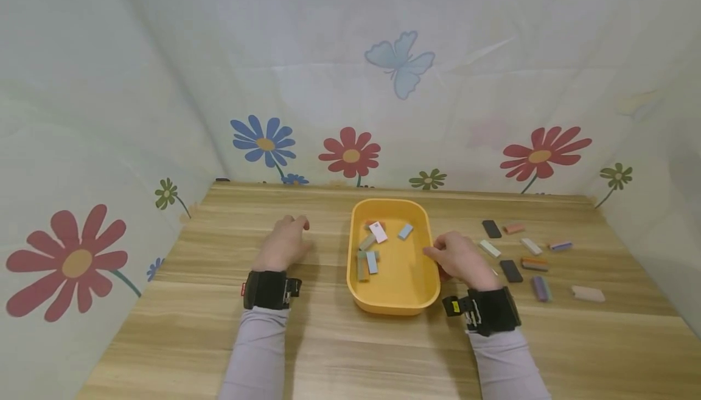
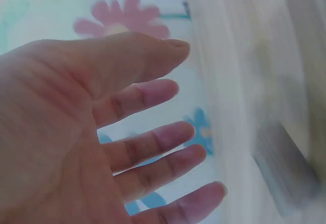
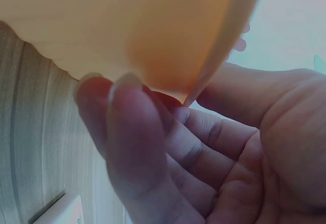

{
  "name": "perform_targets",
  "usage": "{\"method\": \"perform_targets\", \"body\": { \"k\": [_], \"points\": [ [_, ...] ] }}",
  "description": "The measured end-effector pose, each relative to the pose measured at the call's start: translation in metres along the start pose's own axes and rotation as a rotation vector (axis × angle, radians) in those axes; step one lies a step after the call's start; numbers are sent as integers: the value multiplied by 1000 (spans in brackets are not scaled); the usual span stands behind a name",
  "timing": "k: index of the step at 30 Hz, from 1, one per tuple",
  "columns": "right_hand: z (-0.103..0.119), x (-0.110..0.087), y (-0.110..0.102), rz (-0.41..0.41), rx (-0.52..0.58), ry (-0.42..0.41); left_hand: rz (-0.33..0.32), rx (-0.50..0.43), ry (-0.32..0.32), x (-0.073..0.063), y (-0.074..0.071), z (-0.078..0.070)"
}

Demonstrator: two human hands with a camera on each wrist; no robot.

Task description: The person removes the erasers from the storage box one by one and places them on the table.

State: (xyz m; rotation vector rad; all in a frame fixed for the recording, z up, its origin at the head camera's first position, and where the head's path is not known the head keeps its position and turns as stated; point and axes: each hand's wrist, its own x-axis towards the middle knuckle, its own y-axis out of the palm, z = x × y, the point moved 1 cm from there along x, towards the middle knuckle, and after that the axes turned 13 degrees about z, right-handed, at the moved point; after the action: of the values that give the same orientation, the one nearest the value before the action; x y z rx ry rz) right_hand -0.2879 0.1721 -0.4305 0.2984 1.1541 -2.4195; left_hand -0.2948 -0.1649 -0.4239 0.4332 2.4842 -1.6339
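A yellow plastic bin stands on the wooden table, with several small oblong blocks lying inside, mostly along its left side. Among them are a white block and a light blue block. My right hand grips the bin's right rim, thumb over the inner side and fingers curled on the outside, as the right wrist view shows at the bin wall. To the left of the bin, my left hand hovers with its fingers loosely spread and holding nothing. A blurred grey block shows near it in the left wrist view.
Right of the bin lie several loose blocks, including a black block, a purple one and a pale pink one. A white curtain printed with flowers hangs behind the table and along its sides.
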Motion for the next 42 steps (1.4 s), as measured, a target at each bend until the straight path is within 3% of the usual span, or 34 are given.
{"method": "perform_targets", "body": {
  "k": [6, 11, 16, 19, 26, 35, 42],
  "points": [
    [-1, 0, 1, 0, 4, -1, -8, 63, 84, -7, 5, -45],
    [-2, 0, 1, 7, 21, 4, -7, 142, 206, -11, 14, -75],
    [-2, -2, 1, -4, 17, -18, 45, 201, 347, -11, 28, -97],
    [-2, -2, 1, -6, 20, -20, 78, 239, 392, -9, 37, -104],
    [0, -3, 1, -7, 2, -32, 138, 377, 336, -7, 55, -106],
    [1, -2, -1, -3, -23, -39, 38, 404, 348, -3, 67, -104],
    [3, -5, -2, -2, -24, -28, 20, 440, 306, -8, 68, -108]
  ]
}}
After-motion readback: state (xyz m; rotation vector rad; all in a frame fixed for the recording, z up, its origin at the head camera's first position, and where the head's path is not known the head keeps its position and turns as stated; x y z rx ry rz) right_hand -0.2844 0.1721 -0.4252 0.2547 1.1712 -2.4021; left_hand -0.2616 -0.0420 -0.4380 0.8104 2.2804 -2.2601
